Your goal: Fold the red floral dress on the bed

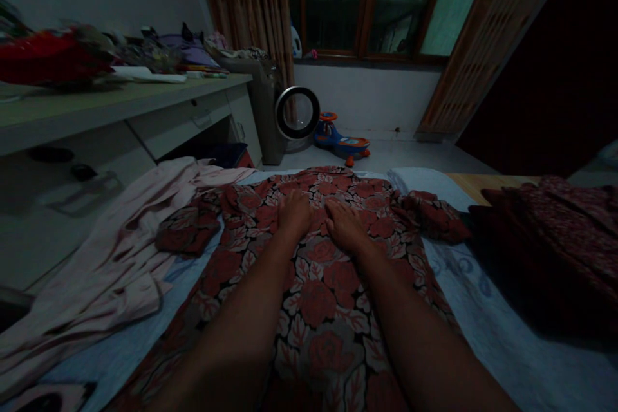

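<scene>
A floral dress [318, 302] with red roses and grey leaves lies spread out on the light blue bedding, its neck end away from me. Its short sleeves stick out at both sides. My left hand [295, 211] rests on the upper part of the dress, left of its middle, fingers stretched forward. Just to the right, my right hand [345, 224] lies flat on the same cloth, fingers extended and pointing up and left. Neither hand grips the fabric. Both forearms reach across the lower dress and cover parts of it.
Pale pink clothing [125, 257] lies rumpled at the left. Dark folded clothes [555, 251] are stacked at the right on the blue bedding [463, 277]. Beyond stand a cluttered desk [193, 100], a washing machine [263, 109] with its round door open, and a blue ride-on toy [340, 141].
</scene>
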`<state>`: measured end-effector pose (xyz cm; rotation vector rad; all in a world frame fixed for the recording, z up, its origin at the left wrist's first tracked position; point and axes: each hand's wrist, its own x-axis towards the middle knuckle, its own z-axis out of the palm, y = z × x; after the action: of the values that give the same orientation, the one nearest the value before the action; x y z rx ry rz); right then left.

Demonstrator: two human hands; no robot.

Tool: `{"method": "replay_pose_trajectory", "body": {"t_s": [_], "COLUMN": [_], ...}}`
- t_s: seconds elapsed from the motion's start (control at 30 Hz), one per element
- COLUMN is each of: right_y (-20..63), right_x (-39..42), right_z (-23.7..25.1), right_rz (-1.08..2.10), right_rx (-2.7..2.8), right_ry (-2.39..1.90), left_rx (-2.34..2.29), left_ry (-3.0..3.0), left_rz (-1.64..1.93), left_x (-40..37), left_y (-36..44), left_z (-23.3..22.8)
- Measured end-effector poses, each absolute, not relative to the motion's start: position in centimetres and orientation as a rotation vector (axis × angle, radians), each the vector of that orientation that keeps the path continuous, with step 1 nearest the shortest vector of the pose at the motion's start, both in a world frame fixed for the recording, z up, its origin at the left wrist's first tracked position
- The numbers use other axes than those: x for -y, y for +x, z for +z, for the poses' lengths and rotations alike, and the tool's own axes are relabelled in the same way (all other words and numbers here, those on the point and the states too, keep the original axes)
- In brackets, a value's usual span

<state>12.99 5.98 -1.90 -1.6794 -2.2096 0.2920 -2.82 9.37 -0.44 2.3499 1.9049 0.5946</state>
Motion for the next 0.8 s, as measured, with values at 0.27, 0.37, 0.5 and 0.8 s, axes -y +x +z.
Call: {"method": "replay_pose_trajectory", "body": {"t_s": [0.27,0.37,0.5,0.8], "right_y": [13.7,14.4,15.9,19.5], "right_x": [-6.8,-7.4,-8.0,-7.7], "right_z": [-2.6,-2.9,-2.9,-1.8], "right_rz": [0.499,0.567,0.5,0.209], "right_rx": [1.987,1.911,1.923,2.096], "right_ry": [-1.576,-1.481,-1.491,-1.927], "left_rx": [-1.264,-1.265,-1.311,-1.342], "left_ry": [2.15,2.178,2.321,2.527], "left_rz": [0.795,0.71,0.661,0.467], "left_x": [-8.4,-8.1,-8.2,-7.8], "left_y": [0.7,0.7,0.6,0.7], "left_z": [-0.7,-1.3,-1.8,-1.8]}}
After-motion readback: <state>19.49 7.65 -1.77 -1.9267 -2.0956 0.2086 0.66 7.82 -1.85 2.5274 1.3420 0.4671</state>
